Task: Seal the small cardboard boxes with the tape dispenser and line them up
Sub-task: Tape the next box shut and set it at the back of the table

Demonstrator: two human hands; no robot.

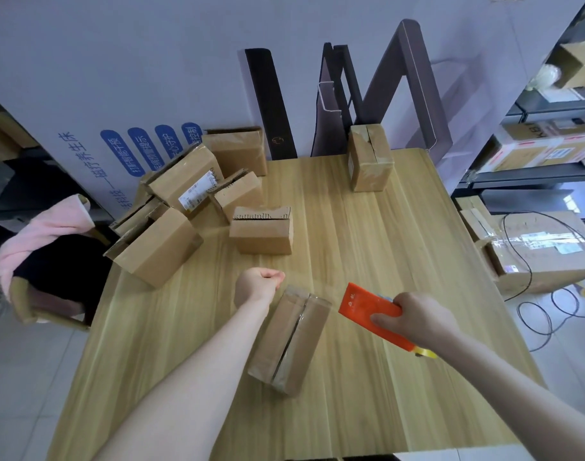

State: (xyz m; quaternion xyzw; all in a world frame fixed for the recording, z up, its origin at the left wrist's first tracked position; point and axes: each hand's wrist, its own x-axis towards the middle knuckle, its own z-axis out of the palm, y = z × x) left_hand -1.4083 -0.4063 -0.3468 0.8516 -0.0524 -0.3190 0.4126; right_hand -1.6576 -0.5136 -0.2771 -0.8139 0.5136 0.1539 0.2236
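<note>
Apparently sealed, the near box [291, 341] next needs lining up; right hand [414, 319] grips the tape dispenser [367, 309], left hand [259, 282] curls empty.

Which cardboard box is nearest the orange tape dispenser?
The small brown cardboard box between the left hand and right hand, clear tape along its seam; the other boxes sit farther back.

A light wooden table [351, 244] holds a taped box [289, 341] near, a heap of cardboard boxes [184, 201] far left, and an upright box [369, 161] far right.
</note>
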